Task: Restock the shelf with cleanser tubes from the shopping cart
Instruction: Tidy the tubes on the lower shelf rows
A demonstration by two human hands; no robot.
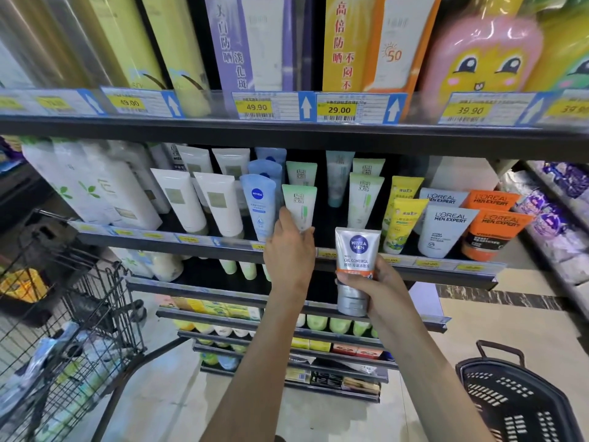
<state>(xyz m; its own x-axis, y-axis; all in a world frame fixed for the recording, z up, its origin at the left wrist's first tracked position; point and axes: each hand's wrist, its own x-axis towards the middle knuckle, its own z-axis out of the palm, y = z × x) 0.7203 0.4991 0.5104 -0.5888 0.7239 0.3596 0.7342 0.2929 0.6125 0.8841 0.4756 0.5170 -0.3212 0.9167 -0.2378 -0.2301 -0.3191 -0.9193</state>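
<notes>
Cleanser tube, silver Nivea Men (357,255): upright, pinched low by right hand (371,282) fingers, before shelf (223,242) edge. Left hand (288,247), at its 10 o'clock, fingers clasping green-white tube (299,207) on shelf.

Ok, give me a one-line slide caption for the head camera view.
Left hand steadies a green-topped tube on the shelf while right hand holds a Nivea Men tube.

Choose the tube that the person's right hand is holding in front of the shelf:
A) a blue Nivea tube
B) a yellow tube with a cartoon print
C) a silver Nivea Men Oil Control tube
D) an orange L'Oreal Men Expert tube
C: the right hand grips the silver Nivea Men Oil Control tube by its lower part, while the left hand touches a green-topped white tube on the shelf.
</notes>
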